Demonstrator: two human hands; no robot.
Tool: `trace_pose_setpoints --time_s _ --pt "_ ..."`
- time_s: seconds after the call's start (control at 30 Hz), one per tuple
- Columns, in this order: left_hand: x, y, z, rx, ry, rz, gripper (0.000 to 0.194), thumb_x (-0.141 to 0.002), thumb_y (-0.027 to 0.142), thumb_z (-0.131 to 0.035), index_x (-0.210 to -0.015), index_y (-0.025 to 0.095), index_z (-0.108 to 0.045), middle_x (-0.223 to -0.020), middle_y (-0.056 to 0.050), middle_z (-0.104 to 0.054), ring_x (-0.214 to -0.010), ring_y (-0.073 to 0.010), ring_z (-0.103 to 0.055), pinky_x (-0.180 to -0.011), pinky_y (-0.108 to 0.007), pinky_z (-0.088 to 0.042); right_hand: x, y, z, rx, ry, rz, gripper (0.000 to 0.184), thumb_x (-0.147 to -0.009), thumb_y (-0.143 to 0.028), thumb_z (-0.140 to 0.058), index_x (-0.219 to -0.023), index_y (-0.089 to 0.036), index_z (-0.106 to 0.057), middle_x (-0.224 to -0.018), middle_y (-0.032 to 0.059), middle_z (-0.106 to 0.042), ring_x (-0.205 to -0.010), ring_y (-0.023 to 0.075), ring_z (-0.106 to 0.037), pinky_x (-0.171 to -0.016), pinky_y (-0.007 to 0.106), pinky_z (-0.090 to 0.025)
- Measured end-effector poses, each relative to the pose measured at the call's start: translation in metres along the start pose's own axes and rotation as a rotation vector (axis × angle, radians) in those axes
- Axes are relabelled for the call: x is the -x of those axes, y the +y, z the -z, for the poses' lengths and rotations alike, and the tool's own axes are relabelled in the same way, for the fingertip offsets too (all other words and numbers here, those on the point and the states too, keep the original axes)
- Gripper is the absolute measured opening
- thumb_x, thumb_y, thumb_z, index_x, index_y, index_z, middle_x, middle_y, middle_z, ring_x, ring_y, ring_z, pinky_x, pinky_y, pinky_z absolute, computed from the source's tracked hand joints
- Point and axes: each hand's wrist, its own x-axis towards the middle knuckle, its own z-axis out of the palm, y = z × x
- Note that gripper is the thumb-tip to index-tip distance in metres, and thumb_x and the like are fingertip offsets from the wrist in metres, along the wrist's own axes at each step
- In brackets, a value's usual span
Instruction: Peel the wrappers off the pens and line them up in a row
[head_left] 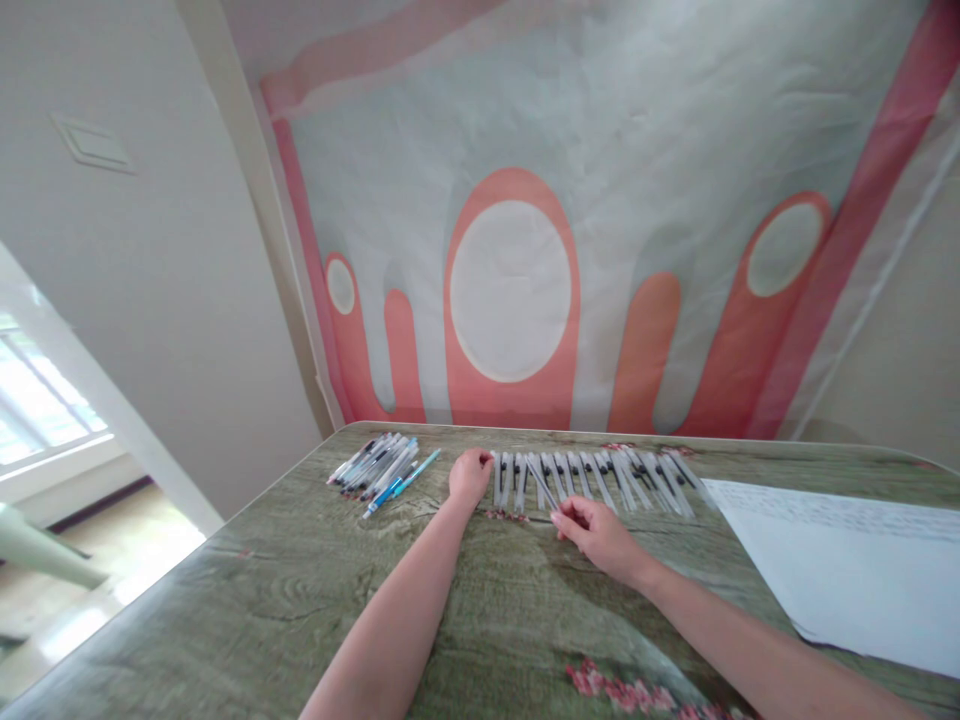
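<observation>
A person's right hand (pixel 592 535) pinches a pen (pixel 543 484) by its near end between thumb and closed fingers, the pen slanting over a row of pens (pixel 601 482) laid side by side on a wood-patterned table (pixel 300 560). The left hand (pixel 470 478), fingers curled, reaches the row's left end; whether it grips anything cannot be told. A loose pile of pens (pixel 379 465) lies to its left, and written paper (pixel 877 570) at far right.

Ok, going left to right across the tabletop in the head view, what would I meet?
Loose pile of pens → left hand → row of pens → white paper sheet.
</observation>
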Motion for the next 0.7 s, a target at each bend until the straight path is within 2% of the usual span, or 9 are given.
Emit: trace_pose_setpoints --time_s 0.3,0.5,0.7 --pt "-0.0011 -0.0035 -0.0024 0.024 0.016 -0.023 0.017 -0.071 0.03 -0.054 -0.078 0.019 -0.065 -0.079 -0.006 -0.063 -0.072 -0.0156 -0.055 -0.067 -0.024 -0.037 0.0001 0.0002 0.0004 0.0 -0.004 -0.002 0.025 -0.077 -0.039 -0.046 -0.068 -0.017 -0.05 -0.059 -0.0012 -0.058 -0.051 0.0093 -0.047 -0.049 0.02 -0.035" --pt "-0.0012 -0.0018 0.0013 0.102 0.008 0.038 0.017 -0.07 0.031 -0.054 -0.076 0.02 -0.066 -0.077 -0.006 -0.065 -0.071 -0.0161 -0.055 -0.068 -0.024 -0.037 -0.0002 0.0001 0.0001 0.0 0.005 -0.006 0.025 -0.077 -0.04 -0.046 -0.068 -0.017 -0.05 -0.058 -0.0009 -0.058 -0.05 0.0096 -0.048 -0.048 0.02 -0.035" --pt "0.0 -0.0023 0.0003 0.106 0.019 0.013 0.016 -0.07 0.03 -0.055 -0.075 0.02 -0.066 -0.077 -0.006 -0.065 -0.071 -0.0159 -0.055 -0.067 -0.024 -0.038 0.0009 -0.0031 0.001 -0.002 0.005 -0.014 0.025 -0.077 -0.04 -0.046 -0.068 -0.017 -0.05 -0.059 -0.0007 -0.058 -0.05 0.0098 -0.048 -0.048 0.021 -0.035"
